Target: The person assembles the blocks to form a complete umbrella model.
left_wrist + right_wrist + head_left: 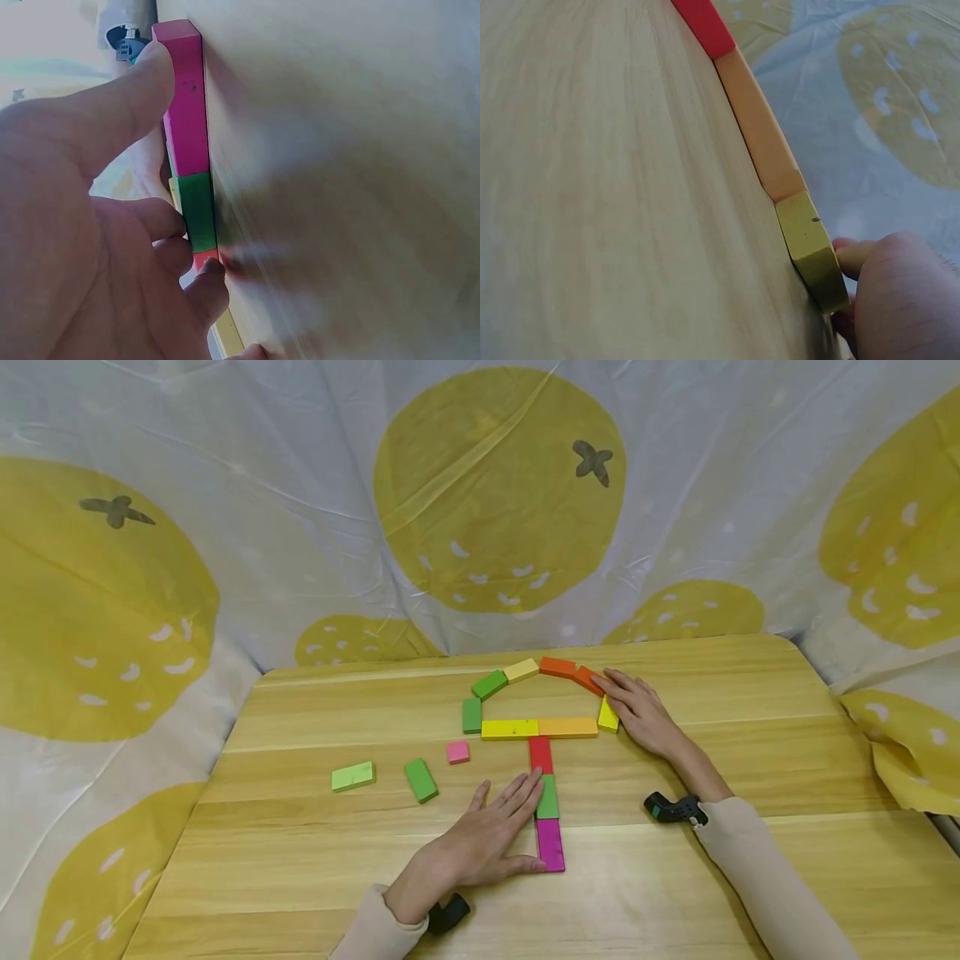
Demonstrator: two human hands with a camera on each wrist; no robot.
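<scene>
Flat coloured blocks form an umbrella-like outline. My left hand (487,835) lies along its stem, where a red block (541,755), a green block (548,797) and a magenta block (551,845) line up end to end. The thumb touches the magenta block's side, and the extended fingers rest beside the red and green ones. At the arch's right end is my right hand (641,714), its fingers stretched over the lower orange-red block (588,680) and against the yellow end block (608,714). The right wrist view shows fingers at that yellow block (814,255), partly hidden.
A yellow block (510,729) and a light orange block (567,727) make the crossbar. Left of the stem lie a pink block (458,752), a green block (422,780) and a light green block (353,776). A fruit-print cloth (495,635) hangs behind the wooden table (285,877).
</scene>
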